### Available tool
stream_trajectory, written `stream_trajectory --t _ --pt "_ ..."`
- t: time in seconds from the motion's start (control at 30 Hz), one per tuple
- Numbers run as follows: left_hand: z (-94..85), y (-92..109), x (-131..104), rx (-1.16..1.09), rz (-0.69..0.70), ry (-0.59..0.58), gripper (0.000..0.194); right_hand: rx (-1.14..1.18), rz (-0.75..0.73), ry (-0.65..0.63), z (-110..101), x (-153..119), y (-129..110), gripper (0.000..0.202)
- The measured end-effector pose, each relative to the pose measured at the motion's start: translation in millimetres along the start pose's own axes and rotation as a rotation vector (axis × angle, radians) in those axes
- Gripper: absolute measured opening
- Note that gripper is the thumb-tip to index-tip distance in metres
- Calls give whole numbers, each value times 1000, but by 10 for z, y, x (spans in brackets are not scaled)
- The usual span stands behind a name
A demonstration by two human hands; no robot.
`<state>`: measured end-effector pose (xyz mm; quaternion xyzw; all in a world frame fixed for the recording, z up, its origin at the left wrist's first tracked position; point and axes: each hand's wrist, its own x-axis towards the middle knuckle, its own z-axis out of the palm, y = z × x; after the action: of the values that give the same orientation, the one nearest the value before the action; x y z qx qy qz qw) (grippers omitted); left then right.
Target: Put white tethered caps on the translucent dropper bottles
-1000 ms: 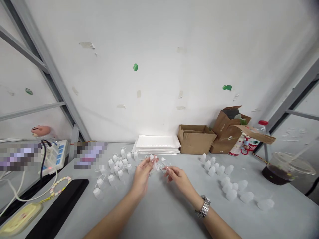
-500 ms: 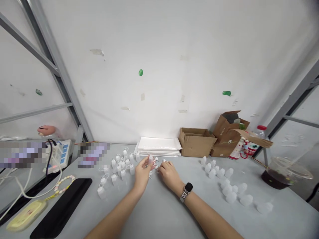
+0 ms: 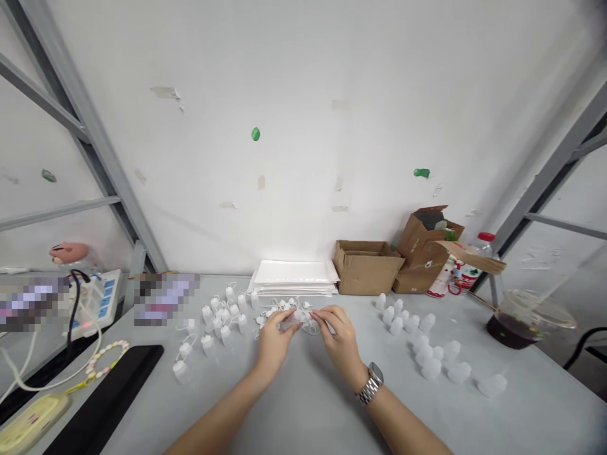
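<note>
My left hand (image 3: 279,332) pinches a small translucent bottle (image 3: 298,316) near the middle of the grey table. Just right of it, my right hand (image 3: 336,325) has its thumb and index finger closed at the bottle's right side, on something too small to make out. Behind and between the hands lies a pile of small white caps with loops (image 3: 286,306). Capped white bottles (image 3: 207,342) stand in a group to the left. On the right, several translucent bottles without looped caps (image 3: 431,368) are scattered.
White sheets (image 3: 296,272) are stacked against the wall, beside a cardboard box (image 3: 368,272) and a brown paper bag (image 3: 420,253). A cup of dark drink (image 3: 515,328) stands far right. On the left are a black pad (image 3: 109,401), a power strip (image 3: 107,300) and cables.
The bottle in my left hand has tilted down from upright. My right hand has come off the cap pile, and its fingertips now meet the bottle. The view has shifted slightly right.
</note>
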<state>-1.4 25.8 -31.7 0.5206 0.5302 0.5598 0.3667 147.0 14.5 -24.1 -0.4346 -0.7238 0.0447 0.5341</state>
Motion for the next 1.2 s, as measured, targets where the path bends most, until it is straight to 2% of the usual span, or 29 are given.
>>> stream_trajectory --t 0.17,0.33,0.6,0.8,1.07,1.2 --pt "-12 -104 63 -15 -52 38 29 -24 245 -121 44 19 202 21" --pt "-33 -113 90 -46 -81 46 32 -62 298 -125 17 45 265 23" --pt "-8 41 -6 39 8 -23 25 3 241 -169 -17 67 29 22" --pt "15 30 -37 81 32 -71 24 -22 126 -193 2 53 40 18" --pt "6 17 -39 106 93 -153 25 -7 20 -275 -96 116 39 19" --pt "12 0 -43 94 89 -173 25 89 34 -274 -125 129 46 16"
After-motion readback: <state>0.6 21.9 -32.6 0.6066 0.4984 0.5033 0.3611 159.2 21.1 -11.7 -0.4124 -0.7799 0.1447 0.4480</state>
